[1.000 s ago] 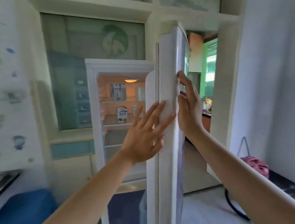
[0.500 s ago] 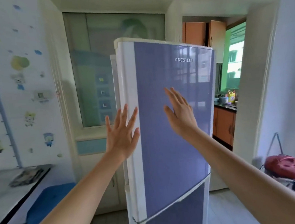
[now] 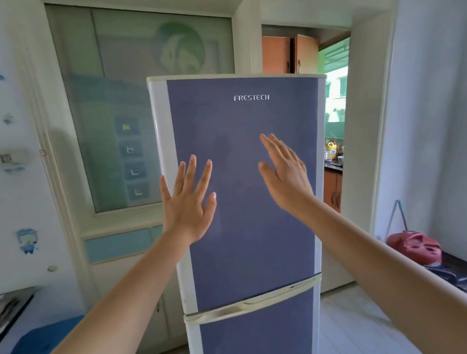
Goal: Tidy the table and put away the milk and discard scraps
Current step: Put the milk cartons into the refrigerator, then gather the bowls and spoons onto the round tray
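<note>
Currently, no milk is in view. The only storage place shown is the fridge [image 3: 251, 260] at frame centre, and its upper door [image 3: 255, 245] sits flush with the cabinet, so any carton, if put away, would be behind that panel. This is a judgement, not an observation.

The upper door's long axis runs vertically. Both hands are raised in front of it at mid-height:
- The left hand [image 3: 188, 206] is centre-left, overlapping the door's white left strip, with its fingers [image 3: 192, 172] straight and spread wide, holding nothing.
- The right hand [image 3: 286, 178] is centre-right and turned more edge-on, with its fingers [image 3: 275, 147] straight and close together, holding nothing.

Whether either palm touches the panel cannot be told.

The lower door [image 3: 258, 341] is below and is also closed. A pale handle strip [image 3: 252, 306] separates the two doors.

The table [image 3: 10, 323] shows only as an edge at lower left, well apart from the fridge. The left hand is the nearer one to it. The remaining tidying and scrap disposal would probably call for a turn toward that side.

A red object [image 3: 413, 248] lies at lower right. A doorway [image 3: 336, 111] opens at upper right.
</note>
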A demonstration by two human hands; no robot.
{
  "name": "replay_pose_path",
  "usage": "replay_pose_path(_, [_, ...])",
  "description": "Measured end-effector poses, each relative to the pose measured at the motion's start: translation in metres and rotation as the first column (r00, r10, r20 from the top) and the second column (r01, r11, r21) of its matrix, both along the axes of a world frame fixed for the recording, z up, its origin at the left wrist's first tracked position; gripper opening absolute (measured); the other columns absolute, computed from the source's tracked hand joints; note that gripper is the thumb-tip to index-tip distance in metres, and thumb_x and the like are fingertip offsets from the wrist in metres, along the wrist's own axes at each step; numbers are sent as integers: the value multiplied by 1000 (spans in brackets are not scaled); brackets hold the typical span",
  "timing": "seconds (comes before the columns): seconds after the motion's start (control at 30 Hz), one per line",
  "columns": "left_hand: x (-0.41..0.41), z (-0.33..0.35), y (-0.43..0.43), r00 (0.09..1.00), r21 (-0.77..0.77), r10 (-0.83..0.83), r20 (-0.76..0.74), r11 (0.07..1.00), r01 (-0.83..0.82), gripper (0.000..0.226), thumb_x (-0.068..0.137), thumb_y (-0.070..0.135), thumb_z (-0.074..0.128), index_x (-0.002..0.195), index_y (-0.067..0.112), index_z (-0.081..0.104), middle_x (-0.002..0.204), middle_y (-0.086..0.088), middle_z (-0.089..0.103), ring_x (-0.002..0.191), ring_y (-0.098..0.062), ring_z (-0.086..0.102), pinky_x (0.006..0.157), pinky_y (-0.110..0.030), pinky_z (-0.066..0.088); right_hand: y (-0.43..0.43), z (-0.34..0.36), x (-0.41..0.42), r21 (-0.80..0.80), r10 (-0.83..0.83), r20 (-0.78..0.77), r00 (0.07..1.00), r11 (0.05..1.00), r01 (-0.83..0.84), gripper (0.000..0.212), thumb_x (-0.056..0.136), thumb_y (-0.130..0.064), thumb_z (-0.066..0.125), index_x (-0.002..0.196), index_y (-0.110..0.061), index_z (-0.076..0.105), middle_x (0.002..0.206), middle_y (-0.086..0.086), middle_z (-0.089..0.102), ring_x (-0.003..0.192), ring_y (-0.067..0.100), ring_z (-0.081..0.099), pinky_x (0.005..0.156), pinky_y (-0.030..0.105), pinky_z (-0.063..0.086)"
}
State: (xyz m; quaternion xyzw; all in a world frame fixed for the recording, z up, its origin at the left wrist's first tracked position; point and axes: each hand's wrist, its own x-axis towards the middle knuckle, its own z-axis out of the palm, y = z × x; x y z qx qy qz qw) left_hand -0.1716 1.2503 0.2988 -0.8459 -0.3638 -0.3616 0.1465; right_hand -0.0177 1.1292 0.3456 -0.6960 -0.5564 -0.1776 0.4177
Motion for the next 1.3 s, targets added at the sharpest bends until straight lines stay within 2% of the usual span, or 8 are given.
replay_pose_path(0.2, [37,0,16,993,18,-121,3,993,121,64,78,50,-6,139,32,-17,159,0,-6,148,-22,-2,115,-52,-5,2,-6,24,-18,-112,18,994,994,112,53,99,-26,34,149,-28,16,158,-4,14,146,15,10,118,38,11])
replay_pose_path(0.43, [110,-9,0,940,37,-338,-42,940,340,62,84,50,0,141,30,-11,159,-4,1,147,-26,3,114,-56,-2,-40,-23,72,-31,-354,33,935,934,355,52,99,-27,34,148,-27,18,157,-3,15,145,17,13,117,37,11])
replay_pose_path(0.57, [153,-15,-29,877,35,-470,-94,879,475,64,84,52,0,142,29,-12,159,-4,-2,147,-26,1,113,-56,-4,-91,-39,90,-64,-472,36,881,878,474,59,91,-41,23,148,-27,18,157,0,16,145,19,15,118,42,12])
replay_pose_path(0.7, [205,-29,-89,764,-13,-633,-127,771,637,65,81,51,0,141,29,-12,159,-3,-3,147,-26,0,113,-56,-6,-171,-63,108,-114,-640,17,768,762,638,63,88,-47,19,148,-27,19,157,0,16,145,19,15,117,46,12])
replay_pose_path(0.77, [227,-37,-125,691,-40,-709,-140,701,712,67,82,52,7,144,27,-3,159,-4,3,146,-29,6,112,-58,-3,-217,-76,113,-124,-716,2,698,692,711,70,84,-55,13,148,-26,20,157,0,18,145,20,16,116,46,14])
replay_pose_path(0.9, [258,-51,-200,573,9,-797,-190,582,813,63,87,47,29,145,23,29,150,-13,35,135,-35,37,103,-65,22,-302,-97,110,-174,-821,-15,571,565,807,71,83,-56,14,148,-28,19,157,-1,17,145,19,16,116,49,13])
replay_pose_path(1.07, [278,-61,-337,407,27,-891,-202,410,912,59,89,51,25,141,23,29,146,-13,42,131,-34,44,101,-65,27,-435,-118,84,-243,-925,-72,373,379,893,66,93,-44,45,149,-29,13,158,-3,9,146,18,8,116,49,1])
replay_pose_path(1.3, [283,-80,-540,177,-16,-954,-242,186,982,64,85,48,29,144,22,27,147,-13,40,134,-31,41,102,-64,25,-613,-143,41,-323,-992,-94,87,113,940,78,84,-60,37,149,-30,6,159,-1,2,146,23,6,115,50,-2])
